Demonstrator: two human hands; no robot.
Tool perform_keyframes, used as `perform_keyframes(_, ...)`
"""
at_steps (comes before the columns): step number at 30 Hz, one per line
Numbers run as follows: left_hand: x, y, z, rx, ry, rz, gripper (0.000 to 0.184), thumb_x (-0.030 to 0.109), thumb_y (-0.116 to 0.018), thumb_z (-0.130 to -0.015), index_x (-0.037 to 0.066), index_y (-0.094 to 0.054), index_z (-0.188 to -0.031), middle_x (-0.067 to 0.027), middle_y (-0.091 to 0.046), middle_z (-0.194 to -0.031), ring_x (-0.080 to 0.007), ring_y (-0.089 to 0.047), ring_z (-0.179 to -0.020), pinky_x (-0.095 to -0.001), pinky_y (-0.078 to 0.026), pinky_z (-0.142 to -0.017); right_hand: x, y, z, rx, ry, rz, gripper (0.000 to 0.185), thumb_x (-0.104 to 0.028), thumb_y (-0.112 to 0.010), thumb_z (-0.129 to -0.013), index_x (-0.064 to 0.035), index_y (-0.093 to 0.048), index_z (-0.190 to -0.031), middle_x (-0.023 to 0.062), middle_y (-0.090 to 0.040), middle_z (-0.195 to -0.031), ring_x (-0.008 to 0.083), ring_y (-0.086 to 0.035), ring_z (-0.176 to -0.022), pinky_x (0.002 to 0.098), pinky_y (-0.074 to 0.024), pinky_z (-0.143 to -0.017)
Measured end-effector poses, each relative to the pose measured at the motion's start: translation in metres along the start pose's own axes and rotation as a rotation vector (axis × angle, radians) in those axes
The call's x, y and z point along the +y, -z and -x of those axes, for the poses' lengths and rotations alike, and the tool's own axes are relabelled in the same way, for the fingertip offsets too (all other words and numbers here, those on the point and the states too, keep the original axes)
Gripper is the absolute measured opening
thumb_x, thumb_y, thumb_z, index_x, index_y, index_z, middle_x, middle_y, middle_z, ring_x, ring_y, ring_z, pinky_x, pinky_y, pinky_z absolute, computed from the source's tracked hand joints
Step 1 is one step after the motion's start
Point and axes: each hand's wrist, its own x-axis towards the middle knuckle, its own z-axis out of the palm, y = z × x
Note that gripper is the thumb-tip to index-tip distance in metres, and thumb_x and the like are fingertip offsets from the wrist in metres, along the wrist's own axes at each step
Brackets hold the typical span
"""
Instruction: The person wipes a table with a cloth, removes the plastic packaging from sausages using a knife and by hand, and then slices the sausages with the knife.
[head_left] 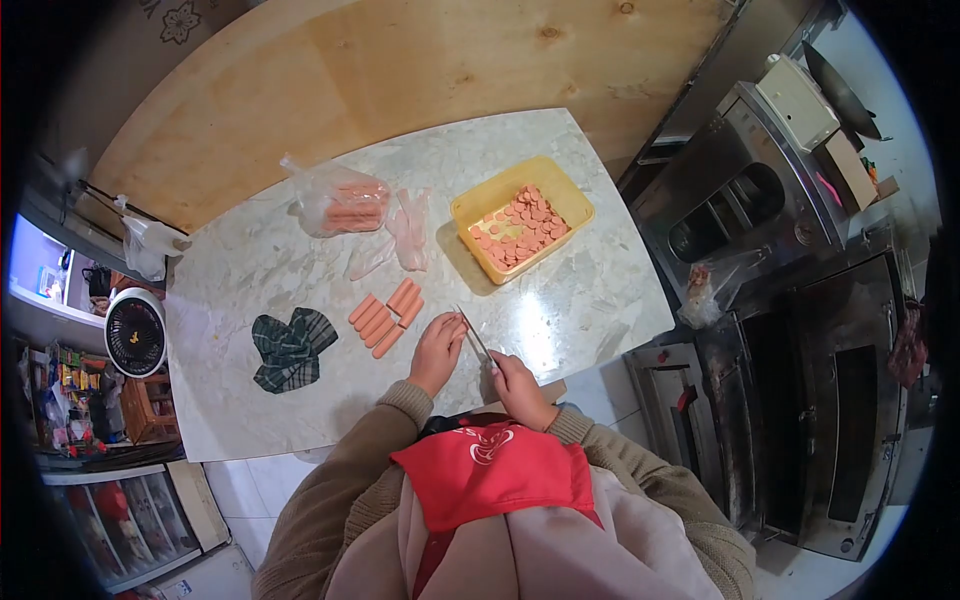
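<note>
My right hand (520, 389) is closed round the handle of a knife (475, 335), whose narrow blade points up and to the left. Close to the blade, my left hand (437, 352) has its fingers curled together near the tabletop. What those fingers hold is hidden from above. Just left of that hand lie several pink sausages (376, 326), side by side on the marbled table (420, 295). Beyond the knife stands a yellow plastic tub (464, 222) with many round sausage slices (522, 228) in it.
A clear bag of sausages (345, 205) and a crumpled plastic bag (408, 232) lie toward the back. A dark checked cloth (290, 350) is at left. A fan (135, 332) stands past the left edge; metal ovens (745, 205) stand at right.
</note>
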Motion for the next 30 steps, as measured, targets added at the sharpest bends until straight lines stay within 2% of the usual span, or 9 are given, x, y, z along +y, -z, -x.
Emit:
perform_keyframes(4,0.002,0.001,-0.001,0.002,-0.048,-0.023,0.029,-0.003,-0.052,-0.077,-0.004,-0.052,-0.106,-0.0154,-0.050,-0.108,-0.0280,-0.053,-0.097,-0.0308,-0.046,-0.082,-0.006,0.001,0.002,-0.008,-0.021,0.028,0.029,-0.012,-0.042,-0.086,0.0011,-0.046,-0.112,0.0229,-0.049,-0.090,0.0404,-0.050,-0.082,0.0413,-0.0420,-0.073)
perform_keyframes(6,0.004,0.002,-0.001,0.002,-0.051,-0.035,0.029,-0.003,-0.052,-0.077,-0.004,-0.052,-0.105,-0.0155,-0.050,-0.108,-0.0279,-0.053,-0.097,-0.0308,-0.046,-0.082,-0.006,0.000,0.002,-0.009,-0.031,0.039,0.029,-0.011,-0.042,-0.086,0.0013,-0.046,-0.112,0.0229,-0.049,-0.089,0.0404,-0.050,-0.081,0.0411,-0.0421,-0.073)
perform_keyframes(9,0.003,0.000,-0.002,0.002,-0.060,-0.059,0.029,-0.003,-0.052,-0.077,-0.004,-0.051,-0.105,-0.0156,-0.050,-0.108,-0.0276,-0.054,-0.096,-0.0308,-0.046,-0.082,-0.002,-0.004,0.001,0.015,-0.046,0.038,0.030,-0.008,-0.044,-0.085,0.0020,-0.047,-0.112,0.0214,-0.052,-0.086,0.0357,-0.052,-0.080,0.0382,-0.0428,-0.073)
perform_keyframes(13,-0.001,-0.002,0.000,0.005,-0.058,-0.057,0.028,-0.004,-0.052,-0.076,-0.004,-0.051,-0.104,-0.0154,-0.050,-0.108,-0.0274,-0.054,-0.095,-0.0308,-0.047,-0.081,0.005,-0.005,-0.004,-0.009,-0.014,0.016,0.030,-0.008,-0.044,-0.085,0.0031,-0.047,-0.112,0.0225,-0.054,-0.090,0.0360,-0.053,-0.082,0.0377,-0.0429,-0.075)
perform_keyframes(17,0.001,-0.001,-0.001,0.004,-0.067,-0.060,0.028,-0.003,-0.053,-0.076,-0.004,-0.051,-0.104,-0.0156,-0.050,-0.107,-0.0286,-0.053,-0.096,-0.0320,-0.046,-0.082,0.009,-0.003,-0.018,-0.059,-0.011,0.036,0.030,-0.008,-0.044,-0.085,0.0037,-0.047,-0.112,0.0236,-0.054,-0.094,0.0359,-0.054,-0.085,0.0372,-0.0429,-0.077)
perform_keyframes(20,0.002,0.000,-0.002,0.018,-0.053,-0.068,0.030,0.002,-0.056,-0.074,0.001,-0.053,-0.104,-0.0128,-0.052,-0.107,-0.0295,-0.052,-0.098,-0.0357,-0.042,-0.084,0.008,-0.007,-0.020,-0.049,-0.024,0.028,0.030,-0.008,-0.044,-0.085,0.0036,-0.047,-0.112,0.0232,-0.054,-0.093,0.0358,-0.053,-0.085,0.0374,-0.0427,-0.077)
perform_keyframes(25,0.001,0.001,-0.001,0.008,-0.044,-0.077,0.030,0.002,-0.055,-0.074,0.000,-0.053,-0.104,-0.0133,-0.052,-0.107,-0.0298,-0.051,-0.098,-0.0358,-0.042,-0.084,0.003,-0.005,-0.014,0.049,0.009,0.004,0.030,-0.008,-0.044,-0.084,0.0034,-0.047,-0.112,0.0225,-0.054,-0.091,0.0356,-0.053,-0.084,0.0374,-0.0426,-0.076)
perform_keyframes(30,0.005,0.002,-0.001,0.006,-0.043,-0.087,0.030,0.001,-0.055,-0.074,-0.001,-0.052,-0.104,-0.0138,-0.051,-0.107,-0.0302,-0.051,-0.098,-0.0357,-0.042,-0.084,-0.001,-0.005,-0.002,0.021,-0.010,-0.022,0.030,-0.008,-0.045,-0.084,0.0031,-0.047,-0.112,0.0220,-0.053,-0.091,0.0354,-0.053,-0.083,0.0371,-0.0426,-0.075)
